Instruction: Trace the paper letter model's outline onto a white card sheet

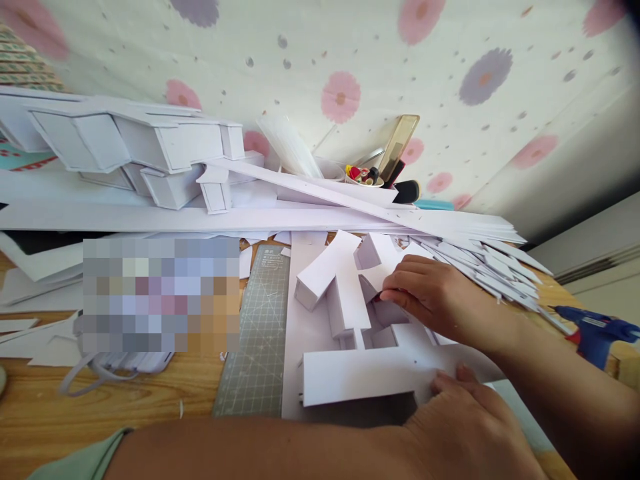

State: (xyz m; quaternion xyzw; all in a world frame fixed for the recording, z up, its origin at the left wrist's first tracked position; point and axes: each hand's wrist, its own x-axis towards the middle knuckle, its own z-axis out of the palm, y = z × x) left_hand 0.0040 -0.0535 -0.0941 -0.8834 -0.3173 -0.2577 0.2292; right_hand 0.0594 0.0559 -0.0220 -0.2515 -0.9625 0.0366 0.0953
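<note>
A white foam-board building model [350,373], made of box-like blocks, stands on a white board that lies partly over a grey-green cutting mat [263,320]. My right hand [430,293] reaches in from the right, its fingers pinched together at the wall of a block near the middle. A tiny dark red bit shows by those fingertips, too small to name. My left hand [465,417] crosses from the lower left, its curled fingers gripping the model's near right part. The palm and thumb of that hand are hidden.
Another white model [175,143] stands behind at the left. Long white strips [320,217] cross the table, and offcuts [485,267] pile up at the right. A blue glue gun [597,330] lies far right. A phone [145,361], mostly blurred, and a tool cup [365,179] are also there.
</note>
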